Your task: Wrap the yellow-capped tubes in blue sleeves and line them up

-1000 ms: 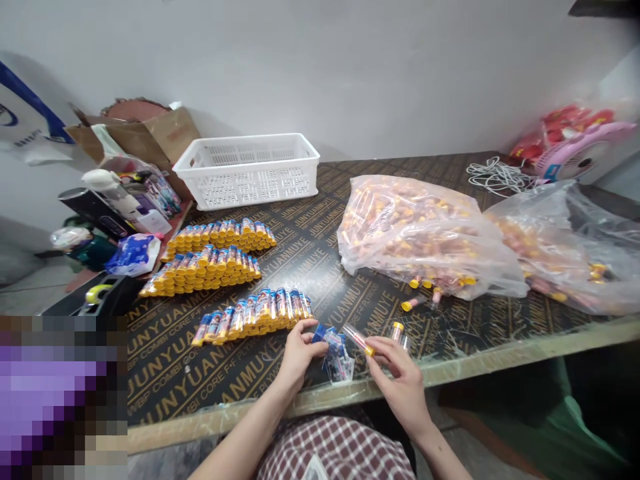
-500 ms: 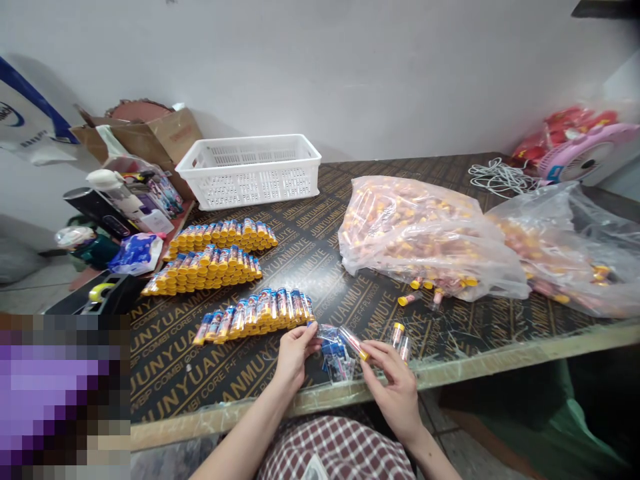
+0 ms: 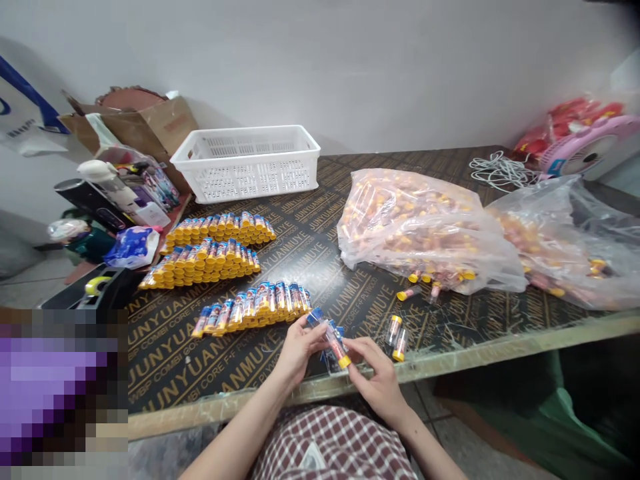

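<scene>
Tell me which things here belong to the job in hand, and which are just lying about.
Seemingly part of it: held tube, blue piece at its end, blue-topped stacked tubes, bagged tubes.
Seemingly just lying about: pink fan, white cable, blue packet.

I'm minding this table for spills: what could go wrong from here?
The two loose tubes near the table's front edge might roll off if bumped. The nearest stack of tubes, close beside the left hand, could get knocked apart. The large bag might let more slip out; a couple lie just outside it.
</scene>
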